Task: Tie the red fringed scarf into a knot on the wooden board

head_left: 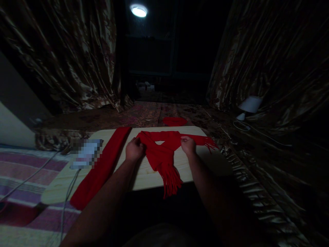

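Note:
A red fringed scarf [164,154] lies looped on a light wooden table [144,178], its two ends crossing below a small gap. One fringed end hangs over the table's front edge; the other points right. My left hand [135,149] has its fingers closed on the scarf's left bend. With thumb and fingers pinched, my right hand [188,145] grips the cloth near the right-hand end. Along the table's left part runs a second long folded strip of red cloth [102,168], beside my left forearm.
A blurred-out device [86,153] with a cable sits at the table's left. Another red cloth piece [174,121] lies beyond the far edge. At right stands a small white lamp [250,105] with its cord. Patterned curtains [77,58] hang on both sides; a striped cloth [20,171] spreads at left.

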Demonstrator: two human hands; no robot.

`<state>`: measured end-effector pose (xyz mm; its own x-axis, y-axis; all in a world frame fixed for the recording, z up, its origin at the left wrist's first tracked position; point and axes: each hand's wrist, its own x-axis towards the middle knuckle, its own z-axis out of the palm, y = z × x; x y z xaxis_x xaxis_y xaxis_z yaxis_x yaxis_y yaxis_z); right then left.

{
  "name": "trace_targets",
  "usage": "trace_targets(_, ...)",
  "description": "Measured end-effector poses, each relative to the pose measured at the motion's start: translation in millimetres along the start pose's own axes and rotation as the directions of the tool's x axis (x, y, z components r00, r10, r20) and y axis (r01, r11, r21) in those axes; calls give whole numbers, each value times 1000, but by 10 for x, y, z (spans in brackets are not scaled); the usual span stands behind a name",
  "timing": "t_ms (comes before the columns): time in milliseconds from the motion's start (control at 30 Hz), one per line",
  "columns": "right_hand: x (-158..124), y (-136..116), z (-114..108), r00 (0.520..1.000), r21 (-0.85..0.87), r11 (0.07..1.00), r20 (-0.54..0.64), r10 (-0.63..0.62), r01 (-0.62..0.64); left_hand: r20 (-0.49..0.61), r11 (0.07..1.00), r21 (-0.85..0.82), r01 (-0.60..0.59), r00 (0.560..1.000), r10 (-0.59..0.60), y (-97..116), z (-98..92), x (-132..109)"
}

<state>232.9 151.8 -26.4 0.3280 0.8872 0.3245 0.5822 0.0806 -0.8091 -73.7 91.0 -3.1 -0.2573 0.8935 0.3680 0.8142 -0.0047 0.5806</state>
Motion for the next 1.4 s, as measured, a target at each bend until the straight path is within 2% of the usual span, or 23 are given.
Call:
trace_targets(333,-11,-5,-1,1000,11,1000,5,-22,22,15,999,42,-9,1000,8,-8,4,-1)
trace_targets(867,16,44,32,999,-25,999,-20,-30,29,10,999,-7,43,999,-43,21,-24,-20)
trace_targets(1067,10,43,28,1000,22,1000,-11,-22,22,9,1000,8,25,1000,-25,11,-20,-14)
trace_targets(1400,18,48,32,999,1,999,-27,-43,43,10,1000,10,15,1000,-15,25,-27,-18)
